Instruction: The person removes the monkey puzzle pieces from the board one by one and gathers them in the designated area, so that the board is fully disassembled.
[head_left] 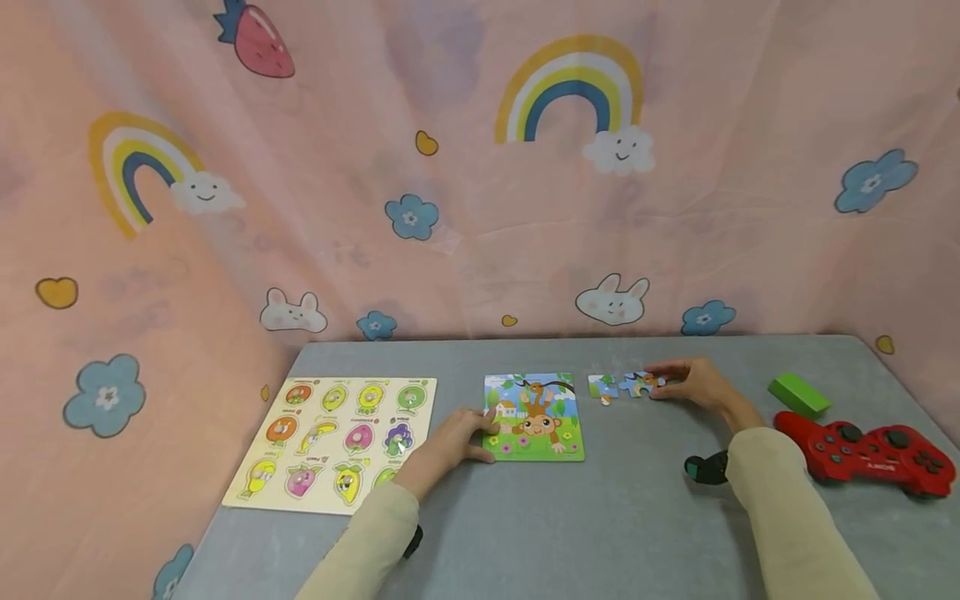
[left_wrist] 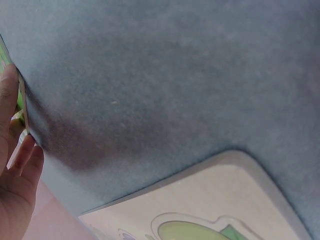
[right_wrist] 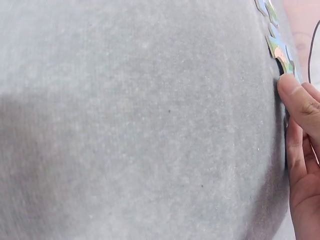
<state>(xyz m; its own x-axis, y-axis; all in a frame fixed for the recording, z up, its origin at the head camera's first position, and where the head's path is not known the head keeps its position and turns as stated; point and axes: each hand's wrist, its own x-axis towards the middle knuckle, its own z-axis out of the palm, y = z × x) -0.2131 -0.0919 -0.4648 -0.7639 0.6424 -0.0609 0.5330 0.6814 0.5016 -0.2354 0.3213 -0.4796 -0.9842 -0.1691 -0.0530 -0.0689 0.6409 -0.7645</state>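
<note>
A square monkey jigsaw puzzle (head_left: pixel 534 421) lies on the grey table. My left hand (head_left: pixel 450 442) holds its left edge, fingertips and thumb on the border. In the left wrist view only a green sliver of the puzzle (left_wrist: pixel 21 102) shows beside the fingers of the left hand (left_wrist: pixel 15 170). To the right of it lie loose jigsaw pieces (head_left: pixel 602 387) in blue and green. My right hand (head_left: pixel 701 387) pinches the right end of a jigsaw piece (head_left: pixel 636 384) between thumb and fingers. The right wrist view shows the right hand (right_wrist: pixel 305 135) at that piece (right_wrist: pixel 280 52).
A wooden fruit puzzle board (head_left: pixel 330 442) lies on the left, partly under the left forearm. Toward the right edge are a green block (head_left: pixel 799 395) and a red game controller (head_left: pixel 866 452). A patterned pink curtain (head_left: pixel 480 267) hangs behind the table (head_left: pixel 600 525).
</note>
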